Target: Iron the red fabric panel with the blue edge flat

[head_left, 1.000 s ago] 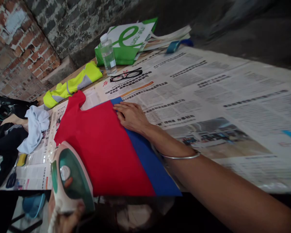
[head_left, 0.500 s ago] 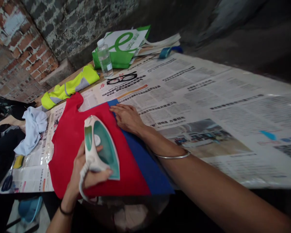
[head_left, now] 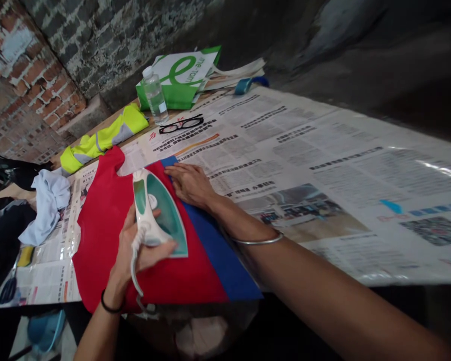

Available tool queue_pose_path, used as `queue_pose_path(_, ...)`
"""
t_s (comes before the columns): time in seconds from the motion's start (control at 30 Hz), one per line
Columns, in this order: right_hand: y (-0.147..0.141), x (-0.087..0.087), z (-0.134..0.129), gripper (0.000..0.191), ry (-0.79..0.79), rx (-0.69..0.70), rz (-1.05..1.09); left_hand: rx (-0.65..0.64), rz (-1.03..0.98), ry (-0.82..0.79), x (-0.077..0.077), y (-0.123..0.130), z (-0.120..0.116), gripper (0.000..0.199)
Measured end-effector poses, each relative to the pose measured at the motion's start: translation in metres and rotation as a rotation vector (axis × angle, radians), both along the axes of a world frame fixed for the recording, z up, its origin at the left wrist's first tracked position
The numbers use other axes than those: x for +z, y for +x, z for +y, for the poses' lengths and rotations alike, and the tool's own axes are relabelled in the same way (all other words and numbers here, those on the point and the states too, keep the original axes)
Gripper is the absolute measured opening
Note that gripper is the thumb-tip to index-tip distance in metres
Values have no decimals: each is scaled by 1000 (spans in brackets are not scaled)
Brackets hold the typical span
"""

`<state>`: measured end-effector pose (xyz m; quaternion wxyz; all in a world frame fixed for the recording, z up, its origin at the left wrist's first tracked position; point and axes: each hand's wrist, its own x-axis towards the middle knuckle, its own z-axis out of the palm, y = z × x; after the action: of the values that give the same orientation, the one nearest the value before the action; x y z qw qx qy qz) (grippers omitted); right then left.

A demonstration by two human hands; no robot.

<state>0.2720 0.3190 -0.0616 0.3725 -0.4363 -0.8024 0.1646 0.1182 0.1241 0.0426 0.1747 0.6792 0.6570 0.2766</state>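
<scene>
My left hand [head_left: 135, 255] grips a white and teal steam iron [head_left: 158, 213] by its handle, with its white cord trailing down past my wrist. The iron sits over a red fabric piece [head_left: 105, 240], and I cannot tell whether its soleplate touches the cloth. My right hand [head_left: 190, 185] lies flat with fingers spread, at the edge where the red fabric meets a blue fabric piece [head_left: 221, 255]. Both pieces rest on spread newspaper [head_left: 285, 150]. A metal bangle circles my right wrist.
Beyond the fabric lie glasses [head_left: 181, 124], a water bottle [head_left: 155, 95], a green and white bag [head_left: 176, 75] and a yellow hi-vis garment [head_left: 105, 140]. A pale blue cloth [head_left: 48, 210] and dark clothes [head_left: 3, 235] lie left. A brick wall [head_left: 30, 65] rises behind.
The iron has risen from the lower left edge onto the red fabric, with my left hand now fully in view. My right hand stays in place on the fabric.
</scene>
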Motion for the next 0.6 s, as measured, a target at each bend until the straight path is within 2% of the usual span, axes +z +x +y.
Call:
queue_pose_path(0.13, 1, -3, -1, 46, -14, -9, -2, -83, 66, 45, 1, 3, -72, 75)
queue_pose_path(0.2, 2, -4, -2, 45, -16, -7, -8, -64, 70, 86, -3, 1, -108, 80)
queue_pose_path(0.27, 3, -4, -3, 45, -12, -8, -11, 47, 79, 69, -6, -5, -141, 78)
queue_pose_path(0.37, 4, -5, -4, 46, -7, -7, 0, 302, 147, 5, -5, -25, -178, 67)
queue_pose_path(0.47, 5, -8, -3, 47, -10, 6, 21, 470, 198, -3, 4, -56, -185, 65)
queue_pose_path(0.53, 4, -10, -2, 47, -14, 12, 28, 482, 218, -17, 14, -77, -169, 62)
queue_pose_path(0.6, 4, -11, -1, 47, -13, 12, 33, 443, 236, -37, 27, -95, -140, 56)
